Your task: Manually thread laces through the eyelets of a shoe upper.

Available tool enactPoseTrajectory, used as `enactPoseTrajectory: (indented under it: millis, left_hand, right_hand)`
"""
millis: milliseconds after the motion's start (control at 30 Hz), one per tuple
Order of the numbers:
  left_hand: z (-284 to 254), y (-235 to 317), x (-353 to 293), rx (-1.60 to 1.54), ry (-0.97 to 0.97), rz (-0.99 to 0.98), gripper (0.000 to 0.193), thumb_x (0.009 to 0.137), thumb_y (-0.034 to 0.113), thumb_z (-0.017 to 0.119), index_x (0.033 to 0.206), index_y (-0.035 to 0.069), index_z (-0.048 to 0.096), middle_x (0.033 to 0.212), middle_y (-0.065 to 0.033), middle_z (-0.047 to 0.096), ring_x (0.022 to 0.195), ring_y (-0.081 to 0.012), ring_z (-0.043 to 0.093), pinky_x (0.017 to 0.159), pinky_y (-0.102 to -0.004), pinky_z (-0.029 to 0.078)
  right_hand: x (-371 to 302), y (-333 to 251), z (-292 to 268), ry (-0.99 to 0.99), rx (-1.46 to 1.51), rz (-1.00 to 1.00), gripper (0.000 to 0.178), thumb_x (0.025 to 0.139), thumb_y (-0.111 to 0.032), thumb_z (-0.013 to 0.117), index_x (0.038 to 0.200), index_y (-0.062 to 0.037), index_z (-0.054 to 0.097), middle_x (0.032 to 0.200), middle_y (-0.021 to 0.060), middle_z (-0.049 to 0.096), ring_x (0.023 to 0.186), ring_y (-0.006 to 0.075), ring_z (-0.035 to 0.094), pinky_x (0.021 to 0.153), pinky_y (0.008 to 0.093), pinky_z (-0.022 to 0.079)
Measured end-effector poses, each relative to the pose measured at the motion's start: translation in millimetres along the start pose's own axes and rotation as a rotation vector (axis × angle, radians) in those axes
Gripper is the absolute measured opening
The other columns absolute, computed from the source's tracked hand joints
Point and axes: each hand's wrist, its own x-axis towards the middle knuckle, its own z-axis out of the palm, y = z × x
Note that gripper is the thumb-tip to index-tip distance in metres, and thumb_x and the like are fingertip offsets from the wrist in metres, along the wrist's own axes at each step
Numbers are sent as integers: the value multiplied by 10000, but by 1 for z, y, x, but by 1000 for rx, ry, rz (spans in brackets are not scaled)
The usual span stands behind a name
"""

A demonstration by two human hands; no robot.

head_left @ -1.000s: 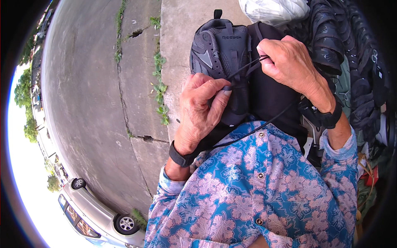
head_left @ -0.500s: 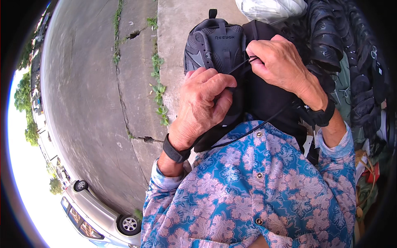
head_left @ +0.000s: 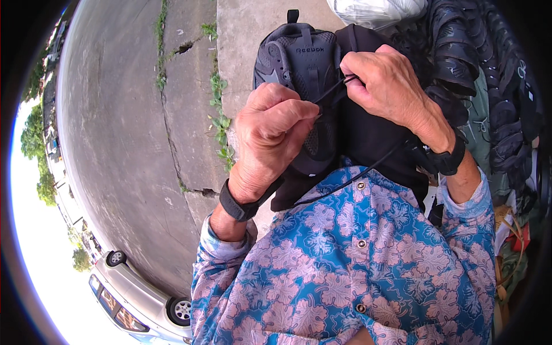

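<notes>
A dark grey and black sneaker (head_left: 317,57) lies on my black-clad lap, its pull tab pointing away from me. My left hand (head_left: 270,129) is closed above its near left side, thumb and forefinger pinched together at one end of a stretch of black shoelace (head_left: 329,92). That lace slants up to my right hand (head_left: 386,86), whose bent fingers grip a dark loop of it at the sneaker's right edge. Part of the sneaker is hidden under my left hand. Whether the lace passes through any eyelets here cannot be made out.
Many dark shoes or shoe parts (head_left: 451,52) are piled in rows on the right. A white plastic bag (head_left: 376,11) sits at the far edge. To the left stretches cracked concrete (head_left: 126,115) with weeds (head_left: 219,118); a silver car (head_left: 135,287) stands at lower left.
My left hand has turned and drawn slightly left and up, with its fingers pinched tighter. My right hand has shifted only a little and still grips the lace.
</notes>
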Motion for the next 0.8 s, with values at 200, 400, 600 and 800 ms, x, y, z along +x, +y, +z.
enactPoseTrajectory:
  millis: [200,400,600,800]
  left_hand:
    - [24,-7,-13,100,336,28,217,684,-84,712,825,79,688,759,-40,572,708,-182,570,609,-275,462]
    - [30,-8,-16,113,426,1,235,691,-107,653,856,58,628,786,-64,554,734,-219,541,629,-302,459]
    - [32,-14,-18,155,327,23,254,649,-89,600,863,46,588,818,-107,528,753,-275,549,654,-344,466]
    - [30,-19,-28,99,232,-77,241,661,-85,515,868,21,581,874,-103,532,780,-237,564,713,-307,476]
  right_hand:
    - [0,1,-4,32,-90,46,90,751,-80,621,824,-49,579,680,111,634,655,294,641,657,395,481]
    - [-1,9,-12,2,-136,127,66,781,-83,599,822,-39,574,684,140,639,656,328,647,621,407,512]
    - [-7,29,-22,88,-190,223,131,784,-117,585,890,-40,587,755,174,649,748,380,641,666,449,516]
    - [-10,40,-32,81,-243,323,143,782,-131,568,886,-34,584,744,174,643,734,388,632,662,444,516]
